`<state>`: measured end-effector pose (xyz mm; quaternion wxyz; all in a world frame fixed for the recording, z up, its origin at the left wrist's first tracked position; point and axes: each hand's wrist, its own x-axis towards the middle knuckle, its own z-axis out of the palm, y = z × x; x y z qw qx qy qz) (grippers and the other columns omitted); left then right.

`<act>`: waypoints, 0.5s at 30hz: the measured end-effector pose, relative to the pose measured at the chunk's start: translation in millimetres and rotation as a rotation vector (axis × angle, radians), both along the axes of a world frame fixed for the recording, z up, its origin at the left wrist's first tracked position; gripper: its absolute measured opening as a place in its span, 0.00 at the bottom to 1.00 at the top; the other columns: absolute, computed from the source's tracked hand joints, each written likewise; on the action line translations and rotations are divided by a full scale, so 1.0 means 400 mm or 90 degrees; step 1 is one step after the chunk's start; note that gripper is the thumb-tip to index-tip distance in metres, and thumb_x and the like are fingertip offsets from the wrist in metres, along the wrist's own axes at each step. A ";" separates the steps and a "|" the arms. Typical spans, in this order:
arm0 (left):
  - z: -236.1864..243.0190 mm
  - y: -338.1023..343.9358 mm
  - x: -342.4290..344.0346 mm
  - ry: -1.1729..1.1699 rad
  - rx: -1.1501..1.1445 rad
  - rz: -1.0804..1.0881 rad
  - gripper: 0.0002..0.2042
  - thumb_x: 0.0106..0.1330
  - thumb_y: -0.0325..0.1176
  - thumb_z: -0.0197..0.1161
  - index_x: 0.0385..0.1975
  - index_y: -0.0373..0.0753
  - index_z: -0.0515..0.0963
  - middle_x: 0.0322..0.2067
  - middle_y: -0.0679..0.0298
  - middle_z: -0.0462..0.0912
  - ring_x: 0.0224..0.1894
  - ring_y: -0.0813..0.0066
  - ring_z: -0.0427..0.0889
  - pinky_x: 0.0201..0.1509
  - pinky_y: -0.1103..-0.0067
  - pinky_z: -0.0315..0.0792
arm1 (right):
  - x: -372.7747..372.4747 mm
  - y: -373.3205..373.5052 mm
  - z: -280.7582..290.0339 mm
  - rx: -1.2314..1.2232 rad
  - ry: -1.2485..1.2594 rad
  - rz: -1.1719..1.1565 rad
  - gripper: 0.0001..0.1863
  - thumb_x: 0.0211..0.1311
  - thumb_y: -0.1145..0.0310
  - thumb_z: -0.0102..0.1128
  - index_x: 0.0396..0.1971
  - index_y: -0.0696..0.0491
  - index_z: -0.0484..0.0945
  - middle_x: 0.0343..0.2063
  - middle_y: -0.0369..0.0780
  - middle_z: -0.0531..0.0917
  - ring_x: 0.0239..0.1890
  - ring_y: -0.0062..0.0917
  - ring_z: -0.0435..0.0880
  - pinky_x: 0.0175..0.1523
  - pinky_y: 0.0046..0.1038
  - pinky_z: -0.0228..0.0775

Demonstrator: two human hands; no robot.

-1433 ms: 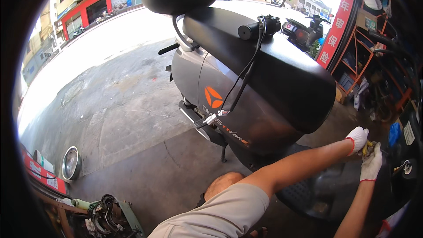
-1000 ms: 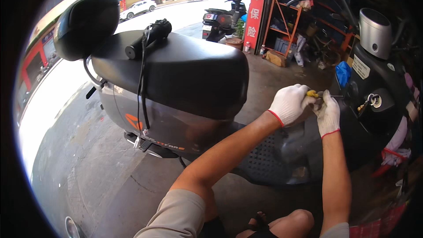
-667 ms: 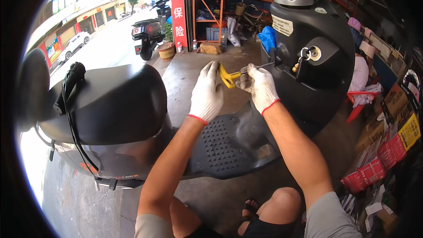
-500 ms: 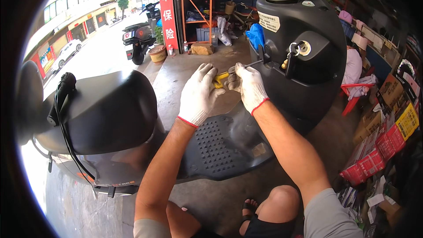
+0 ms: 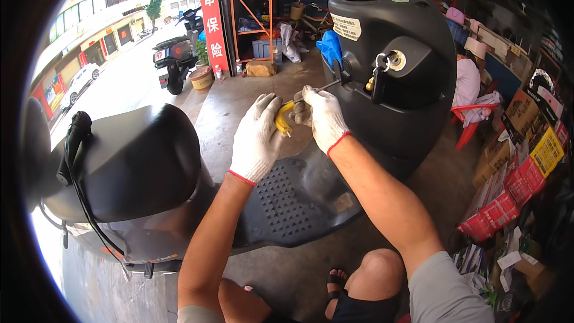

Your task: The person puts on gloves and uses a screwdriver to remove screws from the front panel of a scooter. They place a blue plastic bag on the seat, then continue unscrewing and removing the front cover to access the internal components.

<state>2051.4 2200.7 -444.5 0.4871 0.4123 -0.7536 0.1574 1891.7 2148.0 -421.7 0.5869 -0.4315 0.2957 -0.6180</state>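
My left hand, in a white knit glove with a red cuff, is closed on the yellow handle of a screwdriver. The handle looks bent or T-shaped, partly hidden by the fingers. Farther along, my right hand, gloved alike, pinches the thin metal shaft. The shaft's tip reaches a small black hook on the scooter's black front panel; exactly where it seats is too small to tell. Right of the hook, keys hang from the ignition lock. Blue plastic sits above the hook.
Below my hands lies the studded footboard, with the black seat to the left. Boxes are piled at the right, near a red stool and a person in pink. Another scooter stands outside.
The whole view has shifted, so the scene sits farther left. The yellow handle has turned and now slants downward in my left hand. My right hand stays on the shaft.
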 end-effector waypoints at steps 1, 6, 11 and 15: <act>0.008 -0.006 0.004 0.030 0.007 -0.029 0.19 0.66 0.29 0.62 0.56 0.32 0.72 0.48 0.51 0.81 0.46 0.55 0.83 0.52 0.70 0.77 | -0.001 -0.001 -0.001 -0.003 -0.007 0.007 0.15 0.74 0.62 0.53 0.32 0.58 0.81 0.23 0.38 0.83 0.20 0.23 0.81 0.26 0.26 0.75; 0.029 -0.073 0.026 0.696 0.628 -0.341 0.23 0.79 0.49 0.45 0.36 0.33 0.75 0.24 0.58 0.84 0.13 0.76 0.75 0.19 0.81 0.68 | 0.020 0.003 0.002 0.008 0.001 0.027 0.15 0.75 0.62 0.52 0.34 0.57 0.80 0.25 0.37 0.82 0.23 0.22 0.81 0.30 0.26 0.76; -0.017 -0.063 -0.011 0.416 0.216 -0.038 0.18 0.73 0.30 0.53 0.59 0.30 0.71 0.49 0.46 0.81 0.51 0.55 0.84 0.54 0.71 0.78 | -0.010 0.008 0.006 0.013 0.014 0.019 0.14 0.75 0.62 0.53 0.35 0.58 0.80 0.27 0.36 0.82 0.24 0.21 0.81 0.32 0.26 0.77; -0.002 -0.037 0.005 -0.051 -0.120 0.051 0.17 0.72 0.30 0.56 0.58 0.30 0.71 0.49 0.48 0.80 0.47 0.61 0.84 0.46 0.73 0.79 | -0.016 0.001 0.009 0.007 0.016 0.027 0.15 0.75 0.62 0.52 0.35 0.58 0.80 0.26 0.37 0.81 0.25 0.23 0.81 0.32 0.27 0.77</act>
